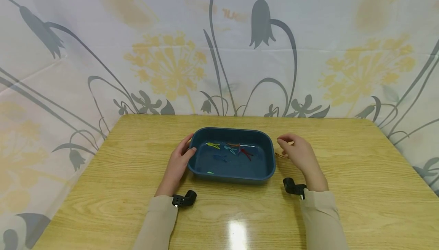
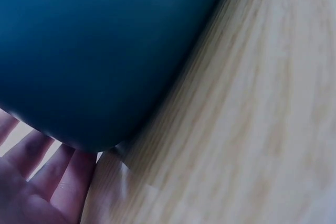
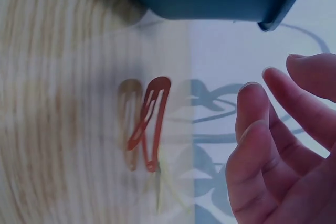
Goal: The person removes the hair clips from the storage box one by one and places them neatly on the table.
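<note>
A dark blue rectangular basin [image 1: 236, 175] sits on the wooden table, several coloured snap hair clips inside it, among them a yellow clip [image 1: 213, 145], a light blue clip [image 1: 230, 149] and a dark red clip [image 1: 246, 153]. My left hand [image 1: 179, 162] holds the basin's left end, thumb over the rim and fingers along the outer wall [image 2: 105, 77]. Beyond the right end is my right hand [image 1: 298, 154], fingers loosely bent, nothing seen between them. Near it, outside the basin, is an orange-red snap hair clip [image 3: 156, 121]; whether it touches the table I cannot tell.
The wooden table [image 1: 370, 166] extends to both sides and toward me. A curtain [image 1: 308, 71] printed with flowers hangs behind its far edge. Each wrist carries a small black camera, such as the left one [image 1: 185, 199].
</note>
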### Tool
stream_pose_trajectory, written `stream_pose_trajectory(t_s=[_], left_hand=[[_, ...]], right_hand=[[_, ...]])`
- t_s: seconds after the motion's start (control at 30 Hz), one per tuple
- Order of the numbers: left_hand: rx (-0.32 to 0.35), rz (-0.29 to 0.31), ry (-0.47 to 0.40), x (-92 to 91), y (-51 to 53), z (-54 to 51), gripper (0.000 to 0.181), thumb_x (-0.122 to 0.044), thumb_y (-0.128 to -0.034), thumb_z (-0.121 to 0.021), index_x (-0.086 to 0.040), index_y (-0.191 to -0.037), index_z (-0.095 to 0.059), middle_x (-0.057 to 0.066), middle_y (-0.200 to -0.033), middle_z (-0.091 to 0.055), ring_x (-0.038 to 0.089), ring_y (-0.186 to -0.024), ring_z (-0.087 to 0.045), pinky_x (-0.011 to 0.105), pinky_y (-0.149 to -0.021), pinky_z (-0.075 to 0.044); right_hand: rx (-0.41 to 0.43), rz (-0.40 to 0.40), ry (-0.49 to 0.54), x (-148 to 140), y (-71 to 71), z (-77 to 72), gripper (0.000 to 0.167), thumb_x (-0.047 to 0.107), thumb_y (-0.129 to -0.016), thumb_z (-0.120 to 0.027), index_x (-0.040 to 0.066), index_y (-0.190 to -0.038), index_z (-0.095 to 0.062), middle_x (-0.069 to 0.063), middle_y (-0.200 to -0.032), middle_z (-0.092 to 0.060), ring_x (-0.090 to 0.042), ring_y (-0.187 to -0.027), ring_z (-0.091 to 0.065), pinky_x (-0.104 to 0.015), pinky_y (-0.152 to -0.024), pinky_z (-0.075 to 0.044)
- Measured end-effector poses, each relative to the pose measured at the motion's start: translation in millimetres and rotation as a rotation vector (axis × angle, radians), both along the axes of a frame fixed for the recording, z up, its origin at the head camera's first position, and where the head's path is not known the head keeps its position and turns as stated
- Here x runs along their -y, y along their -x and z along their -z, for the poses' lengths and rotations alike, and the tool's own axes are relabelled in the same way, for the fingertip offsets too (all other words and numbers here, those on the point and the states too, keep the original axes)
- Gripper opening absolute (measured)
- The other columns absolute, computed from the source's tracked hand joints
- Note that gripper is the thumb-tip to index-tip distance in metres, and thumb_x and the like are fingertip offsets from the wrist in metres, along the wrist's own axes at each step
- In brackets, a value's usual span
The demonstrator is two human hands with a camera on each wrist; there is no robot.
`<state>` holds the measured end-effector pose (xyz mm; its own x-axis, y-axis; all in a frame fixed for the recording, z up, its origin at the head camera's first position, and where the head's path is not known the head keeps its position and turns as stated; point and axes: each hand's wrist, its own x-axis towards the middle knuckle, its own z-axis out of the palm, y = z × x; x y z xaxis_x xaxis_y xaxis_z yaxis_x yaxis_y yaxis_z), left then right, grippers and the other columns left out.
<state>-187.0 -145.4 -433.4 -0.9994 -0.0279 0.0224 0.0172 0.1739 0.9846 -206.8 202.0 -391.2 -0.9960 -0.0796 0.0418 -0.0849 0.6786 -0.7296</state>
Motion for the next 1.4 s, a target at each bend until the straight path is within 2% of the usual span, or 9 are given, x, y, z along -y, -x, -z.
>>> stream_pose_trajectory(t_s=[0.27,0.53,0.7,0.9,1.2,1.4], left_hand=[[0.002,0.008,-0.009,0.2,-0.1,0.2,0.046,-0.025,-0.0912,-0.05,-0.027,-0.135,-0.038,0.003,-0.135,-0.038,0.018,-0.125,-0.033,0.041,-0.101,-0.026],[-0.004,0.009,-0.011,0.4,-0.8,0.0,0.046,-0.024,-0.0911,-0.05,-0.026,-0.136,-0.038,0.003,-0.135,-0.039,0.017,-0.123,-0.035,0.04,-0.1,-0.028],[-0.009,0.004,-0.007,0.4,-0.8,-1.6,0.046,-0.022,-0.0913,-0.05,-0.027,-0.135,-0.038,0.004,-0.135,-0.038,0.018,-0.124,-0.034,0.04,-0.101,-0.028],[-0.005,0.007,-0.006,0.2,-1.2,-1.5,0.046,-0.022,-0.0915,-0.049,-0.027,-0.135,-0.038,0.005,-0.137,-0.037,0.02,-0.126,-0.031,0.042,-0.101,-0.026],[0.002,0.009,-0.022,-0.1,-1.3,-2.2,0.046,-0.022,-0.0916,-0.05,-0.026,-0.136,-0.037,0.003,-0.136,-0.038,0.017,-0.124,-0.034,0.04,-0.101,-0.028],[0.012,0.008,-0.016,-0.6,-1.9,-2.0,0.046,-0.024,-0.0915,-0.05,-0.027,-0.136,-0.037,0.003,-0.136,-0.037,0.018,-0.125,-0.032,0.041,-0.101,-0.027]], right_hand=[[-0.042,-0.031,-0.011,8,-0.5,-6.9,0.034,0.032,-0.091,-0.048,0.006,-0.113,-0.056,-0.011,-0.105,-0.058,-0.024,-0.078,-0.06,-0.031,-0.061,-0.046],[-0.077,-0.064,-0.004,17,-3.2,-13.9,0.032,0.033,-0.091,-0.049,0.009,-0.112,-0.058,-0.007,-0.1,-0.061,-0.025,-0.078,-0.059,-0.032,-0.062,-0.045],[-0.063,-0.09,0.021,23,-4.8,-18.9,0.033,0.034,-0.09,-0.05,0.01,-0.113,-0.057,-0.006,-0.098,-0.06,-0.024,-0.077,-0.058,-0.033,-0.06,-0.047],[-0.08,-0.118,0.001,31,-4.8,-20.9,0.03,0.03,-0.091,-0.051,0.01,-0.111,-0.058,-0.006,-0.099,-0.061,-0.02,-0.073,-0.058,-0.03,-0.059,-0.046],[-0.088,-0.177,-0.03,47,-7.8,-22.8,0.025,0.027,-0.091,-0.051,0.011,-0.109,-0.059,-0.005,-0.092,-0.062,-0.021,-0.072,-0.058,-0.03,-0.061,-0.045],[-0.082,-0.213,-0.033,58,-10.3,-24.2,0.025,0.025,-0.091,-0.051,0.009,-0.109,-0.058,-0.007,-0.095,-0.062,-0.024,-0.073,-0.059,-0.031,-0.063,-0.045]])
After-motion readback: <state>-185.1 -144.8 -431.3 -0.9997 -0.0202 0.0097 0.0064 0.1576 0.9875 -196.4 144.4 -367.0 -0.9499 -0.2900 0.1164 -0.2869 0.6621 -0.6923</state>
